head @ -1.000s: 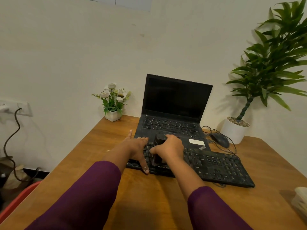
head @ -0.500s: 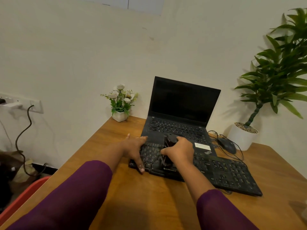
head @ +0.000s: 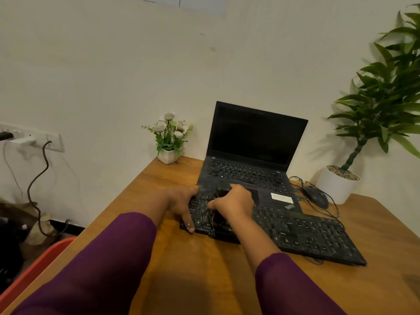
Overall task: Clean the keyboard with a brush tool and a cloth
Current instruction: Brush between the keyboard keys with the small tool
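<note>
I'm brushing the left end of the keyboard [head: 306, 235], my right hand [head: 234, 204] curling round the dark brush [head: 221, 193], my left hand [head: 181, 201] lying spread on that end. The keyboard is sitting on the desk [head: 204, 269] just before the laptop [head: 256, 137], looking dusty; I'm judging most brushing and all wiping remain.

Open wood on your desk [head: 204, 280] runs in front of the keyboard [head: 306, 237] and left toward the flower pot [head: 168, 156]. Behind, the upright laptop [head: 256, 137] screen blocks you; mouse [head: 317, 196] and plant pot [head: 336, 187] crowd the right.
</note>
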